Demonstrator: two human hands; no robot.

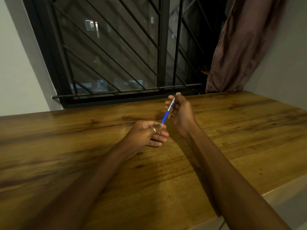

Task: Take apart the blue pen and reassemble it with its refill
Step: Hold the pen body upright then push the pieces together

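Pen [168, 112], held above the surface [66, 146], has its silver end pinched in right hand [180, 112], blue tip in left hand [146, 134] fingers; seemingly intact, so unscrewing comes next.

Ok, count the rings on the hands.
1: a silver ring on a finger of the left hand. None shows on the right hand, though its fingers are partly hidden.
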